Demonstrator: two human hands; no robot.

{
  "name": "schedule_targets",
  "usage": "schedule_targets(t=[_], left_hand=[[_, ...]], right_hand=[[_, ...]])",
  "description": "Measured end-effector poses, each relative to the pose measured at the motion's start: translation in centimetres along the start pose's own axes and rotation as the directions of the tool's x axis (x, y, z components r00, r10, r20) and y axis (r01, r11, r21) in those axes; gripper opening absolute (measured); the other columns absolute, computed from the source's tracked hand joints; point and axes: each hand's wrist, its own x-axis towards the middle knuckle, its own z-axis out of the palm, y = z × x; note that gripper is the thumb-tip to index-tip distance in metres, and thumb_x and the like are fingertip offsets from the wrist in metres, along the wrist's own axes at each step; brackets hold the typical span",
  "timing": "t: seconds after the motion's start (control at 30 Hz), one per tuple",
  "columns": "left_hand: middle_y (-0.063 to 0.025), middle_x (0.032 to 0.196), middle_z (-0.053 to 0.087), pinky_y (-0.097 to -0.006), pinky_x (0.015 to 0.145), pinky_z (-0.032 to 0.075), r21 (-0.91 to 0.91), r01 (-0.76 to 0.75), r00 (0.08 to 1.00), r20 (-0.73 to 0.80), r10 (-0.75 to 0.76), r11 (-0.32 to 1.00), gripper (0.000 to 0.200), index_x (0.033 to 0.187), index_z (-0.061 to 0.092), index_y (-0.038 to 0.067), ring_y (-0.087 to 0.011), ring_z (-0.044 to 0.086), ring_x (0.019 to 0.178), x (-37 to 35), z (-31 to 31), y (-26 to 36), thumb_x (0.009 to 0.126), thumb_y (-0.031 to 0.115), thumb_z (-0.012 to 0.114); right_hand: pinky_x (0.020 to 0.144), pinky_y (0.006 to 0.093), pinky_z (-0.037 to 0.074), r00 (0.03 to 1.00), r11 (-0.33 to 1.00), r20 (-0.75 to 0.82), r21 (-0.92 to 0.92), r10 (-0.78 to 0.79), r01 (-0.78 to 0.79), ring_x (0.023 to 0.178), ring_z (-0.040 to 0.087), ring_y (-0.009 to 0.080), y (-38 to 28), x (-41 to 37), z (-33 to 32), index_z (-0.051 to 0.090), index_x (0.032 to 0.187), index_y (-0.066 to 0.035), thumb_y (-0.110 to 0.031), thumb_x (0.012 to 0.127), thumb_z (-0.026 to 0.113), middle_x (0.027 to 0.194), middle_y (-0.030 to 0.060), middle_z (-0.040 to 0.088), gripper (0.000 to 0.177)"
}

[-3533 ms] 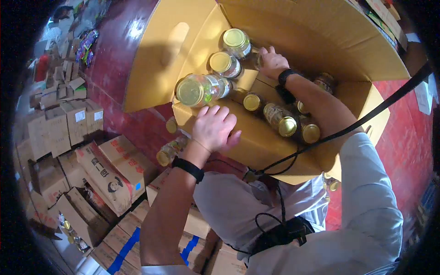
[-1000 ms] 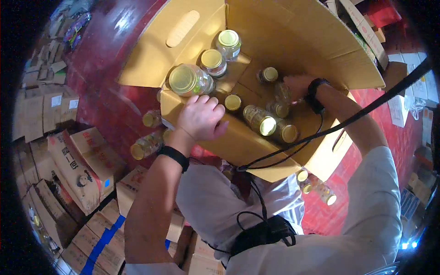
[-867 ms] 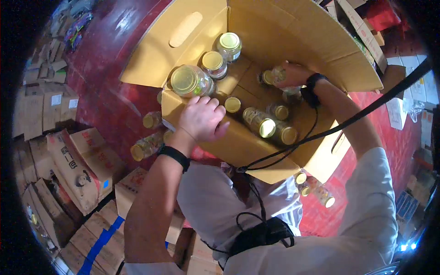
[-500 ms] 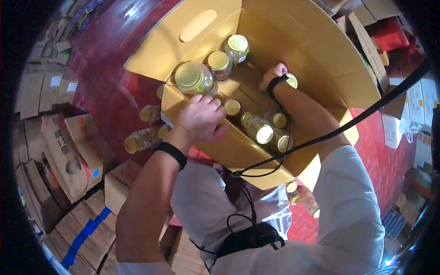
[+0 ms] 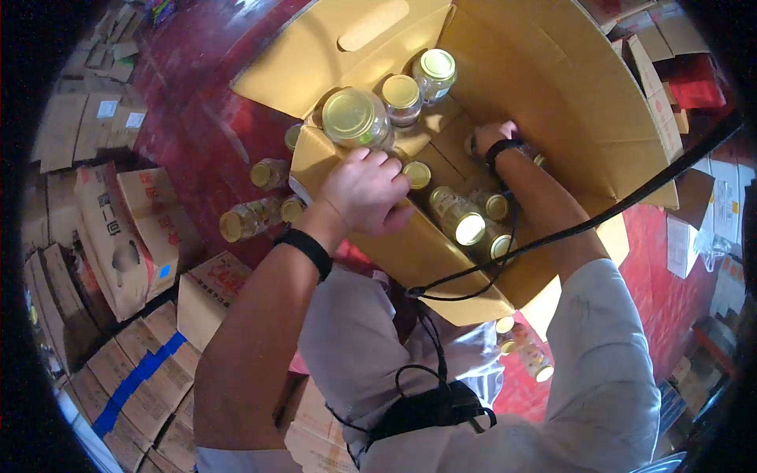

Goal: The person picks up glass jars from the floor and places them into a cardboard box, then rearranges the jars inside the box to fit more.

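A tall open cardboard box point(image 5: 536, 87) stands before me with several gold-lidded glass jars inside. My left hand point(image 5: 367, 189) is closed over its near left edge, fingertips beside a large glass jar point(image 5: 348, 118). Behind that jar stand two smaller ones, a middle jar point(image 5: 402, 98) and a far jar point(image 5: 435, 72). My right hand point(image 5: 493, 139) reaches deep into the box, fingers curled in; what they hold is hidden. Past its wrist shows part of a gold lid point(image 5: 540, 160). Nearer me, a tilted jar point(image 5: 457, 217) lies among other jars.
On the red floor left of the box lie more jars point(image 5: 251, 219), and others point(image 5: 535, 363) lie at its near right. Closed cartons point(image 5: 130, 236) are stacked at left. A black cord point(image 5: 615, 221) crosses the view in front of my right arm.
The view has shifted a little, so the box sits further right. My right wrist now covers more of the lid beside it. My left hand stays on the box edge.
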Motion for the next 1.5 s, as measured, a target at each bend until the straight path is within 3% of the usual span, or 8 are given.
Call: schedule_targets(t=[0.1, 0.23, 0.43, 0.67, 0.93, 1.23, 1.37, 1.5], left_hand=[[-0.0044, 0.083, 0.055, -0.0372, 0.076, 0.043, 0.018, -0.03, 0.999, -0.012, 0.031, 0.999, 0.03, 0.079, 0.058, 0.012, -0.0238, 0.055, 0.084, 0.1, -0.2, -0.3, 0.067, 0.037, 0.069], [-0.0043, 0.081, 0.054, -0.0378, 0.076, 0.042, 0.046, -0.033, 0.999, -0.004, 0.033, 0.998, 0.029, 0.078, 0.057, 0.013, -0.0238, 0.054, 0.084, 0.1, -0.1, 0.1, 0.069, 0.038, 0.069], [-0.0035, 0.082, 0.055, -0.0377, 0.077, 0.043, 0.031, -0.037, 0.998, -0.041, 0.039, 0.999, 0.03, 0.079, 0.057, 0.014, -0.0229, 0.055, 0.084, -0.1, 0.1, -0.3, 0.07, 0.04, 0.068], [-0.003, 0.085, 0.058, -0.036, 0.074, 0.043, 0.054, -0.023, 1.0, 0.01, 0.023, 0.998, 0.032, 0.079, 0.061, 0.015, -0.0211, 0.056, 0.085, -0.2, 0.3, -0.3, 0.07, 0.044, 0.068], [-0.0057, 0.082, 0.062, -0.0357, 0.074, 0.044, 0.088, -0.039, 0.998, -0.054, 0.044, 0.995, 0.031, 0.074, 0.062, 0.013, -0.0213, 0.061, 0.082, 0.0, -0.1, -0.1, 0.078, 0.044, 0.062], [-0.0059, 0.084, 0.063, -0.0357, 0.076, 0.045, 0.11, -0.029, 0.999, -0.038, 0.034, 0.993, 0.033, 0.079, 0.065, 0.013, -0.0217, 0.062, 0.085, 0.1, 0.1, -0.1, 0.08, 0.045, 0.059], [-0.0052, 0.083, 0.058, -0.0372, 0.076, 0.044, 0.067, -0.016, 1.0, -0.017, 0.017, 0.998, 0.029, 0.079, 0.059, 0.013, -0.0235, 0.059, 0.085, -0.1, 0.3, -0.1, 0.077, 0.041, 0.063], [-0.0061, 0.083, 0.058, -0.0382, 0.076, 0.044, 0.081, -0.016, 1.0, -0.011, 0.017, 0.997, 0.03, 0.079, 0.06, 0.012, -0.0244, 0.059, 0.085, 0.0, 0.4, -0.2, 0.076, 0.042, 0.063]], right_hand=[[0.086, 0.0588, 0.046, 0.983, 0.995, -0.18, 0.087, -0.034, 0.05, 0.109, 0.062, 0.0332, 0.9, -0.3, 2.6, 0.062, 0.119, -0.013, -0.038, 0.081, 0.063, 0.115, 0.0109, 0.067, 0.045], [0.088, 0.0518, 0.049, 0.997, 0.971, -0.067, 0.24, 0.038, -0.021, 0.11, 0.061, 0.0329, 1.2, 1.0, 3.4, 0.058, 0.122, -0.015, -0.044, 0.077, 0.066, 0.12, 0.0122, 0.063, 0.055], [0.084, 0.0478, 0.051, 0.974, 0.973, -0.215, 0.2, -0.074, 0.118, 0.109, 0.063, 0.0301, 2.5, 1.6, 4.8, 0.057, 0.124, -0.023, -0.037, 0.085, 0.061, 0.121, 0.0065, 0.065, 0.042], [0.084, 0.0454, 0.053, 0.973, 0.96, -0.087, 0.164, -0.215, 0.227, 0.108, 0.064, 0.028, 4.7, -3.1, 1.2, 0.069, 0.11, -0.019, -0.028, 0.087, 0.057, 0.114, 0.008, 0.068, 0.027], [0.084, 0.0476, 0.052, 0.996, 0.995, -0.079, 0.089, -0.044, 0.051, 0.104, 0.064, 0.0303, 2.0, 0.8, 6.1, 0.064, 0.114, -0.021, -0.043, 0.082, 0.062, 0.111, 0.0076, 0.066, 0.04], [0.09, 0.0531, 0.048, 0.989, 0.965, -0.127, 0.242, -0.076, 0.106, 0.115, 0.055, 0.0397, 4.1, -4.6, 1.9, 0.042, 0.134, -0.013, -0.048, 0.074, 0.072, 0.131, 0.0201, 0.051, 0.076], [0.085, 0.0532, 0.052, 0.963, 0.964, -0.2, 0.156, -0.182, 0.214, 0.111, 0.058, 0.0396, 6.2, -8.8, 2.7, 0.035, 0.141, -0.019, -0.046, 0.075, 0.071, 0.125, 0.023, 0.055, 0.08], [0.086, 0.0489, 0.053, 0.965, 0.968, -0.216, 0.172, -0.146, 0.184, 0.108, 0.059, 0.0403, 7.5, -10.1, 3.3, 0.032, 0.142, -0.012, -0.046, 0.073, 0.074, 0.123, 0.0258, 0.054, 0.089]])
